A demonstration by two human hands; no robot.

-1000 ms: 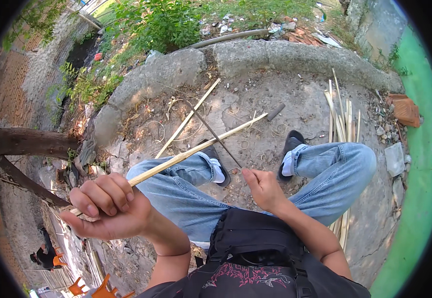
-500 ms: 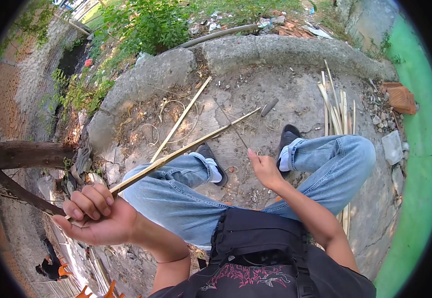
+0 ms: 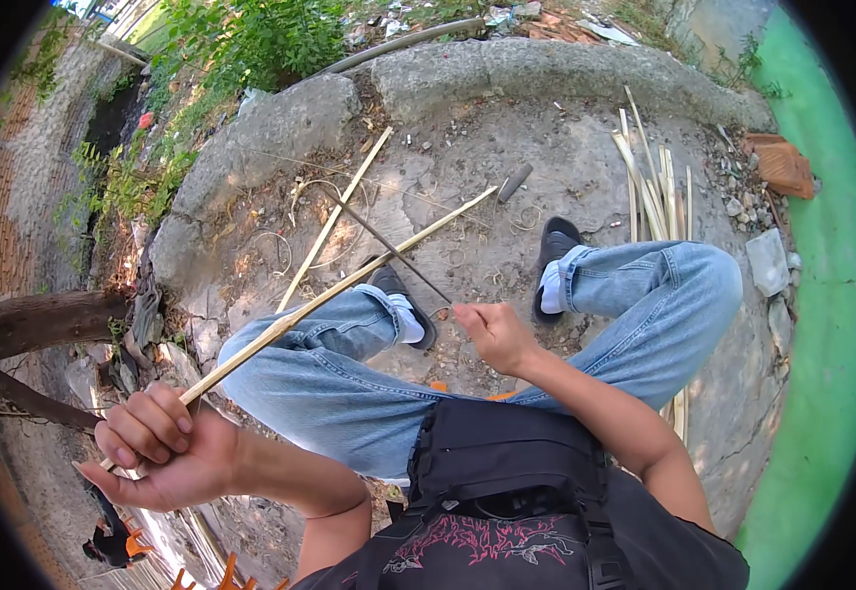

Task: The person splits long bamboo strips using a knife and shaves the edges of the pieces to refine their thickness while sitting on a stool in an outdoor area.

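Left grip (image 3: 177, 447) is closed around the pale stick (image 3: 320, 303); right grip (image 3: 497, 339) is closed on the thin dark rod (image 3: 364, 226); both cross above the ground (image 3: 566, 162), stick tip toward its far edge

held strip (image 3: 335, 295): pale split wood, bamboo-like, matt, fibrous along its length
narrow blade (image 3: 420, 274): dark metal by its look, dull
loose strips (image 3: 650, 189): pale raw wood, dry and matt
jeans (image 3: 644, 287): faded blue denim, matt, softly creased
waist bag (image 3: 507, 442): black woven cloth, matt
t-shirt (image 3: 669, 526): dark cloth, matt, with a pink and grey print
kerb (image 3: 556, 77): weathered concrete, rough and pitted
ground (image 3: 467, 182): worn concrete, gritty, cracked
wall (image 3: 802, 324): green paint, fairly smooth
trunk (image 3: 39, 320): brown bark, rough
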